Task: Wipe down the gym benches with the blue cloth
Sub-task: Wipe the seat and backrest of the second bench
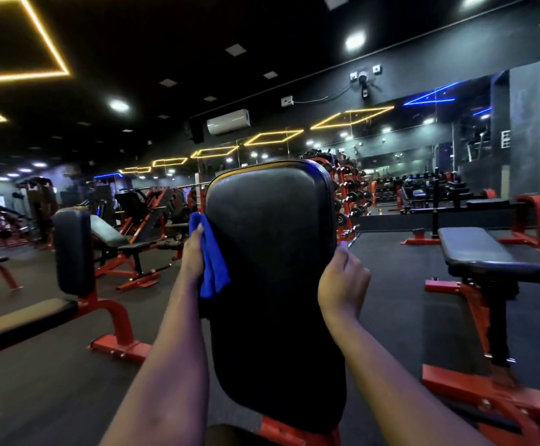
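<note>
A tall black padded backrest [272, 268] of a red-framed bench stands upright right in front of me. My left hand [193, 252] holds the blue cloth [212, 265] against the pad's left edge, the cloth hanging down below my fingers. My right hand [342, 281] grips the pad's right edge, fingers curled round it. The pad's lower end meets the red frame [281, 429] at the bottom of the view.
A flat black bench on a red frame [487, 252] stands to the right. Another upright bench [72, 249] and an incline bench [114, 236] stand to the left. A dumbbell rack [349, 194] and a mirrored wall lie behind. Dark rubber floor [53, 381] surrounds them.
</note>
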A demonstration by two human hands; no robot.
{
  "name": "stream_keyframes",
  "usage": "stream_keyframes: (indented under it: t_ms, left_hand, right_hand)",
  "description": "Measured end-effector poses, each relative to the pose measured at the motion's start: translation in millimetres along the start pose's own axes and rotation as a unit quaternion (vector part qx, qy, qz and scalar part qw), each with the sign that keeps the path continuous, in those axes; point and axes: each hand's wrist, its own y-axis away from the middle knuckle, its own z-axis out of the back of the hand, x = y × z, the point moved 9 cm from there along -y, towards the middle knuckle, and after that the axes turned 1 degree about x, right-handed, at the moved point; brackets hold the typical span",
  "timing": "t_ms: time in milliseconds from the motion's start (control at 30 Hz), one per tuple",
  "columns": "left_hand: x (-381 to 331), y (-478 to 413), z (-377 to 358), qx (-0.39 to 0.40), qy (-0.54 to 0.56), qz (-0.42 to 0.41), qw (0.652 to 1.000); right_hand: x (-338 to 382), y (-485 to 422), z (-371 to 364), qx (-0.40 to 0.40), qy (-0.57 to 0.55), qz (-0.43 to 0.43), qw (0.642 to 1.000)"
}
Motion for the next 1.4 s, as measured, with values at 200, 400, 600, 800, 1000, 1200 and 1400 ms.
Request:
stream_keyframes:
  t_ms: [200, 400, 600, 800, 1000, 1200, 1400]
  left_hand:
    - [-66.1, -11.6, -9.0, 0.006, -0.102, -0.078, 0.992]
    - [-18.5, 17.7, -0.9, -0.083, -0.019, -0.071, 0.994]
    - [85.1, 82.1, 17.9, -0.081, -0.038, 0.035, 0.995]
    - [11.5, 59.2, 9.4, -0.06, -0.108, -0.094, 0.988]
    - [35.6, 71.9, 13.5, -0.142, -0.055, -0.113, 0.982]
    - [108.7, 116.5, 25.1, -0.173, -0.016, -0.027, 0.984]
    - [177.3, 156.0, 33.4, -0.162, 0.006, 0.067, 0.984]
  right_hand:
    - [-1.4, -1.4, -0.1, 0.004, 0.0, -0.001, 1.0]
    - [1.0, -1.6, 1.2, -0.001, 0.002, 0.002, 1.0]
    - [-0.2, 2.2, 1.3, 0.002, -0.008, -0.001, 1.0]
    - [0.8, 1.7, 1.8, 0.006, -0.023, 0.012, 1.0]
    - [-3.8, 0.9, -1.2, 0.001, -0.023, 0.012, 1.0]
    - [-4.5, -1.0, -2.2, -0.005, 0.002, 0.018, 1.0]
    - [-4.0, -0.1, -0.4, 0.0, 0.012, 0.013, 1.0]
